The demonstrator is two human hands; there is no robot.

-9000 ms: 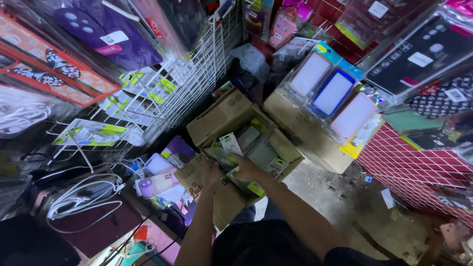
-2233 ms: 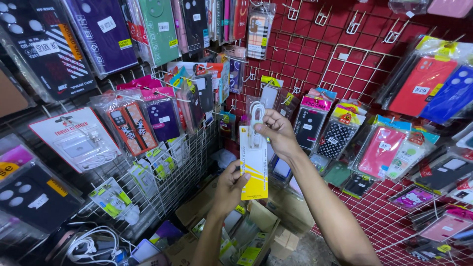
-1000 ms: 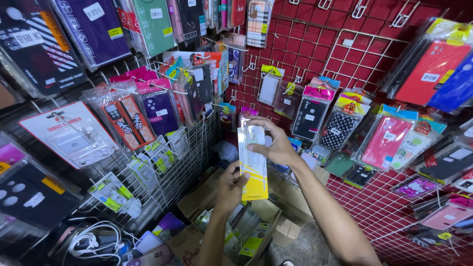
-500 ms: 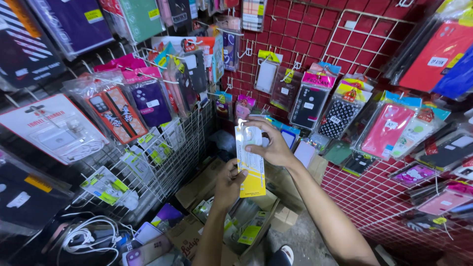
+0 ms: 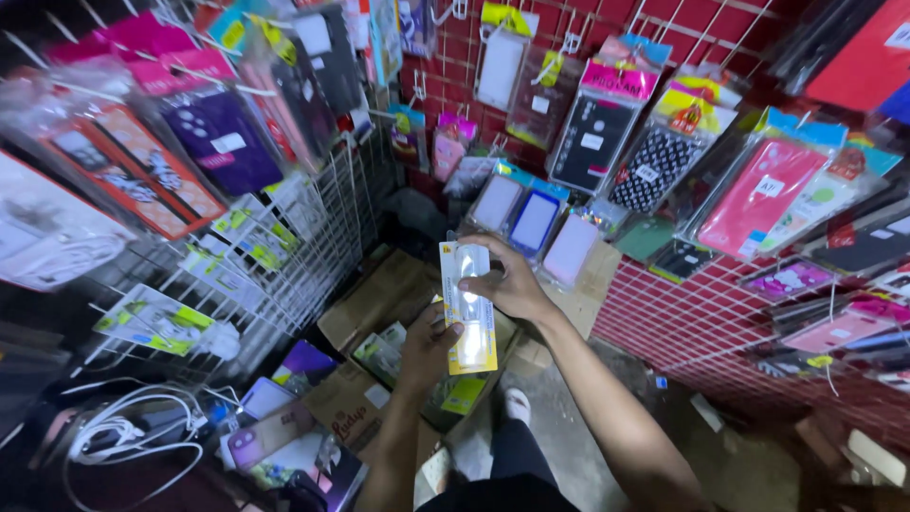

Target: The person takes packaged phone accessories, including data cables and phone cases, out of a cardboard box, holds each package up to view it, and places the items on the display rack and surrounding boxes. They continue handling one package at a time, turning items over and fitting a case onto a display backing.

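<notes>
My right hand (image 5: 512, 284) grips the top of a flat packet (image 5: 466, 308), thumb across its front and fingers wrapped behind its upper edge. My left hand (image 5: 428, 346) comes up from below and pinches the packet's lower left edge, the thumb tip resting on its face. Both hands are closed on it, and it hangs upright in the air between them, above the cardboard boxes (image 5: 379, 313) on the floor.

The packet is a slim, tall rectangle in clear plastic wrap. Its upper part is white and glossy, catching the light, with a pale rounded shape showing through; its bottom quarter is a yellow card band. It looks like a packaged phone accessory, though I cannot tell exactly which kind.

Below my hands, the open boxes hold more small packets with yellow and green labels. To the left, a white wire rack (image 5: 313, 246) carries hanging packs, with dark purple phone cases (image 5: 213, 142) higher up. A coil of white cable (image 5: 123, 441) lies at the lower left. Behind and to the right, a red grid wall (image 5: 701, 313) carries many hanging phone cases, among them a pink-red case (image 5: 758, 194) and a black dotted case (image 5: 654, 166). Just beyond the packet stand three cases in pale and blue tones (image 5: 536, 220).
</notes>
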